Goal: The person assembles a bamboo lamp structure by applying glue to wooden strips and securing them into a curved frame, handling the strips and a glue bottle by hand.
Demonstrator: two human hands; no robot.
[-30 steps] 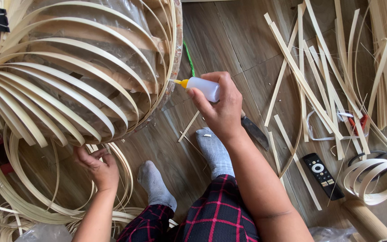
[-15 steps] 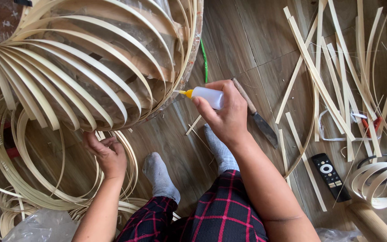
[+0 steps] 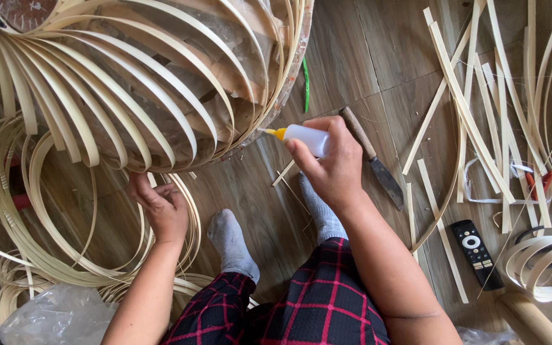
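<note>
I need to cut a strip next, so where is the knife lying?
In the head view the knife lies on the wooden floor, just right of the right hand holding the glue bottle, left of the loose bamboo strips.

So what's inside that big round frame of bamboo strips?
Through the gaps in the bamboo frame shows crinkled brownish paper or plastic lining over a rounded form. What that form is made of stays hidden. The right hand points a glue bottle at its rim; the left hand steadies it below.

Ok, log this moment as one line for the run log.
right hand: holds glue bottle, nozzle at frame rim | left hand: under bamboo strip frame | knife: on floor beside right hand
</note>
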